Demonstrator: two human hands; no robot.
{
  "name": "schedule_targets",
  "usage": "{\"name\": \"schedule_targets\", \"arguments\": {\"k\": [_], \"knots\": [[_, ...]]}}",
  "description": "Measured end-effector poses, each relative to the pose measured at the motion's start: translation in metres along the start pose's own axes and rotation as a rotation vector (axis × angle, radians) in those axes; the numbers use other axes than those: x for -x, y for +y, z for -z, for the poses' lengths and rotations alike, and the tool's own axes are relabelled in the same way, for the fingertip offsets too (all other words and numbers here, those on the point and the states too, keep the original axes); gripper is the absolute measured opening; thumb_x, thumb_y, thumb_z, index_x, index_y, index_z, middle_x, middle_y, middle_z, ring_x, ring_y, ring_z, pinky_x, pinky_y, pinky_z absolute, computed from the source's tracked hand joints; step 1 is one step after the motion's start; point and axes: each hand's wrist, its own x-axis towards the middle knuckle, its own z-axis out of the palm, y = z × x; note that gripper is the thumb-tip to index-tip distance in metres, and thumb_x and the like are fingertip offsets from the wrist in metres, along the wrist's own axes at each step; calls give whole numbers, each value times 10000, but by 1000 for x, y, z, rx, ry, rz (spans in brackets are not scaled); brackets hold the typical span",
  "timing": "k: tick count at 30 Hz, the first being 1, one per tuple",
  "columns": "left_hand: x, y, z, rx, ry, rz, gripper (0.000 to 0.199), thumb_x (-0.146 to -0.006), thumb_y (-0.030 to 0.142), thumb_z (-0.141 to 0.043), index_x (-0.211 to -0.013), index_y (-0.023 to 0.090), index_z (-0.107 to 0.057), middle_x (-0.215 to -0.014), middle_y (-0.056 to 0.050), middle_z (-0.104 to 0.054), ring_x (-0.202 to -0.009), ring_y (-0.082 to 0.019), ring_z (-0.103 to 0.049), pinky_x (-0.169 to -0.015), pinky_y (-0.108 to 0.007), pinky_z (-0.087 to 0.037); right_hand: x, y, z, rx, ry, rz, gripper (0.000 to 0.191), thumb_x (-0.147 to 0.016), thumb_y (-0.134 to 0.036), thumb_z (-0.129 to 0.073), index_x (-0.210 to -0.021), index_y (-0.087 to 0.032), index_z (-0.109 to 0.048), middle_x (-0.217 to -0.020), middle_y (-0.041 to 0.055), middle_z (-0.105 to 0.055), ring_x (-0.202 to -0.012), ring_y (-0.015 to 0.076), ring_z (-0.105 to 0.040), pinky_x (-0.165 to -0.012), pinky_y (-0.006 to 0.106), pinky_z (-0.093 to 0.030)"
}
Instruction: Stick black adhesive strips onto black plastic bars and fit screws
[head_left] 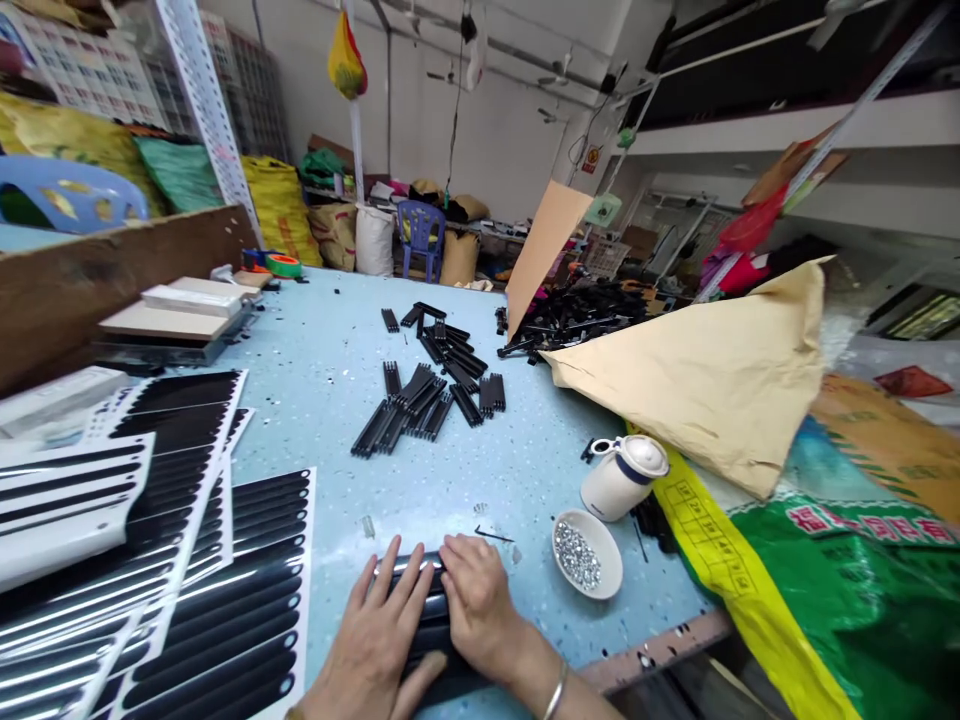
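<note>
A group of glossy black strips [435, 607] lies side by side at the table's near edge, partly covered by both hands. My left hand [379, 635] rests flat across their left side, its fingers spread. At their right edge my right hand [480, 600] has its fingers curled and pressed together against a black strip; the fingertips are partly hidden. Sheets of black adhesive strips [225, 590] lie left of my hands. To the right stands a white bowl [611, 575] holding small shiny metal pieces [576, 556]. A thin dark rod [493, 535] lies just beyond my right hand.
Several black ribbed pieces [420, 400] are scattered mid-table. A white lidded mug [619, 485] stands behind the bowl. Brown paper [697, 370] and a green-and-yellow sack [832, 590] border the right side, near a heap of black parts [585, 315]. Flat boxes [180, 315] sit at left.
</note>
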Motion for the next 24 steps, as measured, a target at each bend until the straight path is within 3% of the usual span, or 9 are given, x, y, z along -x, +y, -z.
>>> {"name": "schedule_targets", "arguments": {"k": [2, 5, 9, 14, 17, 19, 24], "knots": [[2, 2, -9, -48, 28, -11, 664, -883, 463, -555, -1447, 158, -384, -1489, -133, -422, -1385, -390, -324, -1047, -522, -390, 3, -1, -9, -33, 19, -33, 317, -870, -82, -442, -1109, -170, -631, -1063, 103, -689, -998, 225, -613, -895, 380, -484], [2, -2, -17, -91, 31, -31, 644, -885, 478, -543, -1431, 160, -415, -1476, -131, -442, -1368, -390, -355, -1030, -514, -406, -4, 8, -7, 87, -132, -96, 284, -868, -104, -490, -1089, -168, -655, -1078, 99, -694, -997, 217, -618, -917, 360, -464], [-1, -5, -17, -125, 45, -37, 618, -882, 501, -541, -1399, 170, -465, -1471, -127, -447, -1365, -402, -357, -1007, -515, -436, -25, 35, 13, 270, -316, -173, 236, -854, -81, -507, -993, -146, -686, -944, 112, -689, -918, 231, -613, -821, 340, -465], [-4, -4, -5, -95, 70, -15, 639, -873, 481, -565, -1418, 174, -437, -1460, -130, -458, -1354, -419, -366, -998, -552, -450, -38, 64, 37, 357, -525, -146, 131, -785, -75, -576, -770, -149, -683, -852, 95, -673, -839, 223, -608, -742, 314, -457], [3, -5, 5, -45, 76, 28, 783, -834, 536, -591, -1483, 195, -317, -1486, -142, -412, -1360, -431, -340, -967, -569, -482, -38, 74, 55, 432, -588, -191, 190, -793, -27, -562, -911, -125, -674, -973, 119, -668, -949, 241, -595, -845, 374, -452], [11, -9, 10, -15, 92, 75, 867, -797, 577, -611, -1502, 211, -263, -1479, -165, -415, -1331, -437, -382, -918, -574, -519, -40, 80, 67, 472, -609, -244, 171, -859, -95, -581, -1014, -126, -647, -1061, 107, -649, -1019, 243, -584, -903, 421, -452], [31, -24, 13, 148, 101, 230, 917, -765, 541, -644, -1513, 275, -186, -1424, -145, -501, -1224, -378, -533, -885, -494, -568, -57, 100, 86, 510, -621, -415, 286, -936, -328, -594, -1169, -163, -581, -1157, 75, -609, -970, 209, -631, -815, 395, -543]]}}
